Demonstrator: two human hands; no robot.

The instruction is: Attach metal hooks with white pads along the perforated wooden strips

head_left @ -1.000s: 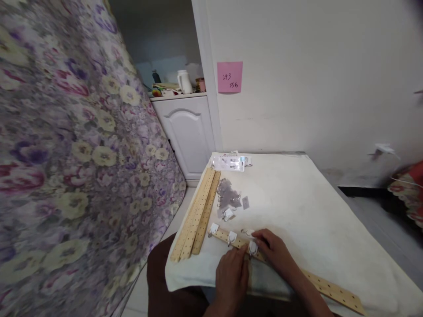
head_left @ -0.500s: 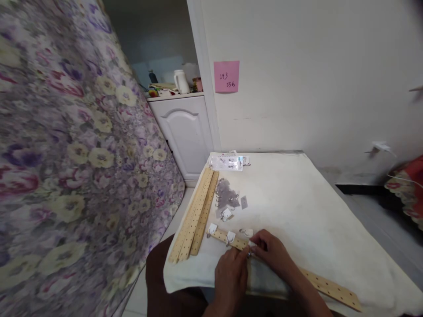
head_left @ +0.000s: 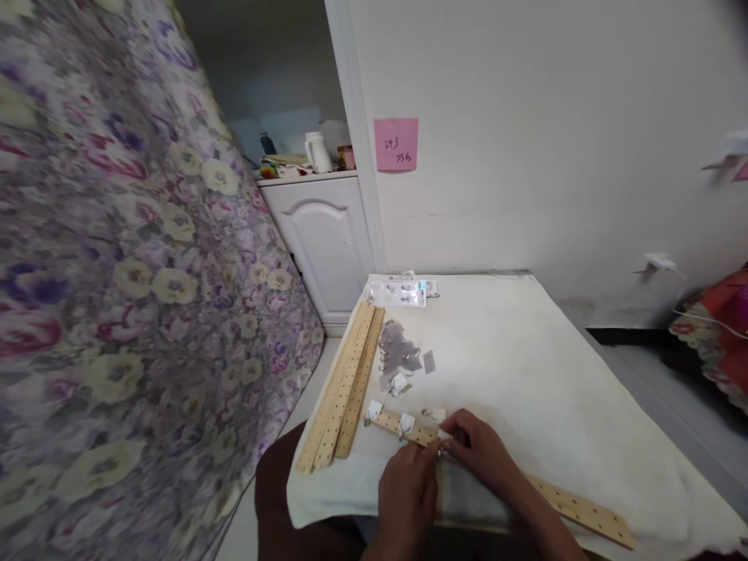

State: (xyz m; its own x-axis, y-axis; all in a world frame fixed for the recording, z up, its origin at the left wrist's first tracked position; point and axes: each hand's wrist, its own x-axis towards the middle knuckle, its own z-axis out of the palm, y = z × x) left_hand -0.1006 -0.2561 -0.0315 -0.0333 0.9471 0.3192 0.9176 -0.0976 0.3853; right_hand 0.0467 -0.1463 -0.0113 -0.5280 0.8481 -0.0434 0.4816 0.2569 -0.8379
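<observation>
A long wooden strip with rows of holes (head_left: pixel 576 506) lies along the table's near edge, passing under both hands. My left hand (head_left: pixel 407 485) is closed on the strip near its middle, fingertips at its edge. Close beside it, my right hand (head_left: pixel 476 446) pinches a small metal piece with a white tag (head_left: pixel 442 434) against the strip; the fingers partly hide it. Farther left on the strip sit two similar tagged pieces, one near its end (head_left: pixel 375 409) and another (head_left: pixel 407 424) closer to my hands. Just beyond the strip lies a loose tagged piece (head_left: pixel 435 415).
Several more perforated strips (head_left: pixel 344 389) lie along the table's left side. A pile of greyish packets with metal rings (head_left: pixel 399 349) is beside them, and clear packaging (head_left: pixel 397 293) lies at the back. A cream cloth (head_left: pixel 526 366) covers the table; a floral curtain (head_left: pixel 146 312) hangs left.
The view has shifted slightly. Both hands keep almost the same place on the strip, and the right fingers still pinch the small tagged piece.
</observation>
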